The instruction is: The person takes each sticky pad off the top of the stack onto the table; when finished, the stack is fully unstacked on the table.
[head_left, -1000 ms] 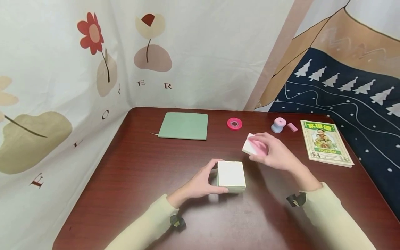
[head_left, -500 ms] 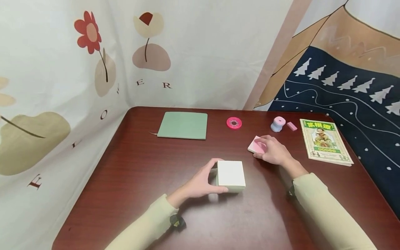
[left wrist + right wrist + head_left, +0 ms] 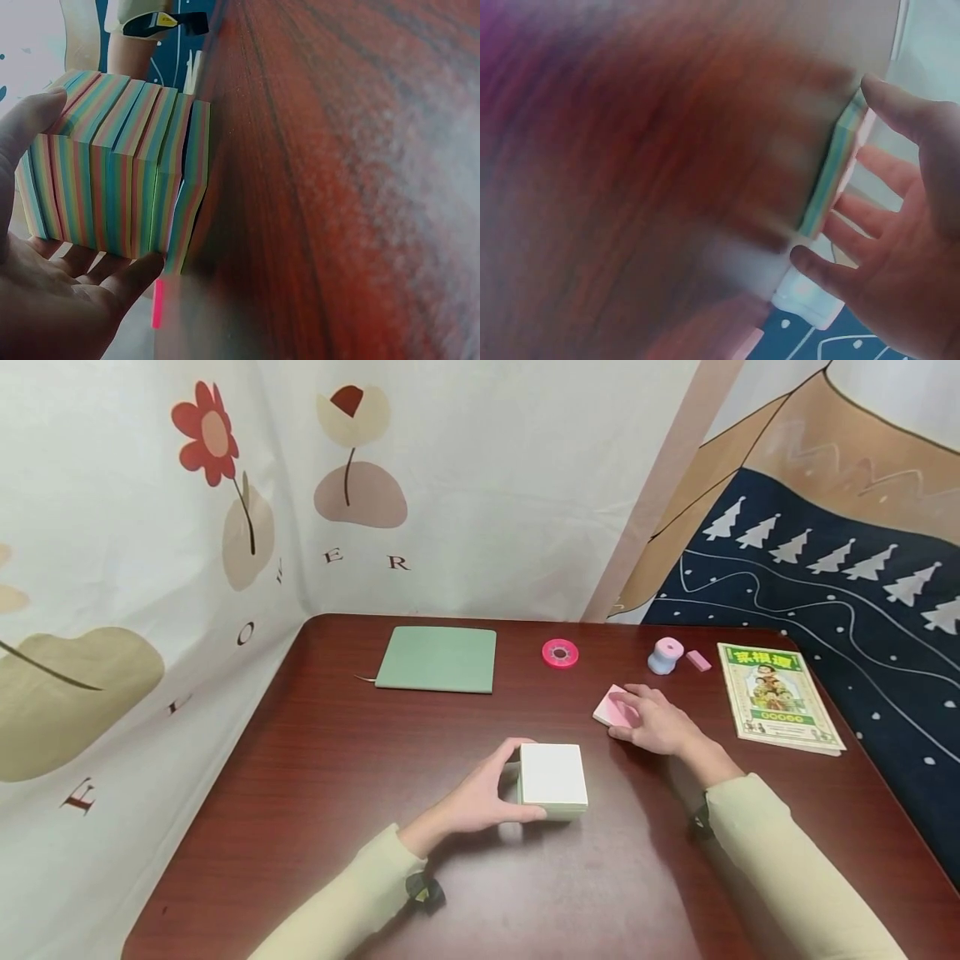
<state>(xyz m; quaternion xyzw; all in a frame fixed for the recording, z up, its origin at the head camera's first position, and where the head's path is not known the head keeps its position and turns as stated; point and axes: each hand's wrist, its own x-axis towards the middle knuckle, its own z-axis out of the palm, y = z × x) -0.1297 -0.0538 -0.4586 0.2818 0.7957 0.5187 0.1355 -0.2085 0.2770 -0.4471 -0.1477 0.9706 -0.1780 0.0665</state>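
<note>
My left hand [image 3: 480, 793] holds a block of stacked sticky note pads [image 3: 553, 777] on the table, thumb on the near side and fingers on the far side. In the left wrist view the layers of the sticky note pads [image 3: 112, 180] show in blue, green, yellow and pink stripes. To the right, my right hand [image 3: 660, 724] grips a single pink-topped sticky note pad [image 3: 611, 708] that lies on the table. The right wrist view shows this thin pad [image 3: 829, 180] edge-on, the thumb at one end and the fingers over its pink face.
A green notebook [image 3: 437, 660] lies at the back. Right of it are a pink-red ring-shaped roll [image 3: 560, 653], a pink and blue spool-like object [image 3: 664, 657] and a small pink block [image 3: 698, 661]. A booklet [image 3: 780, 697] lies at the right edge of the brown table [image 3: 337, 735].
My right hand has lowered the pink pad from the air onto the table, slightly to the right. Over the last half second it has barely moved. My left hand stays on the stack.
</note>
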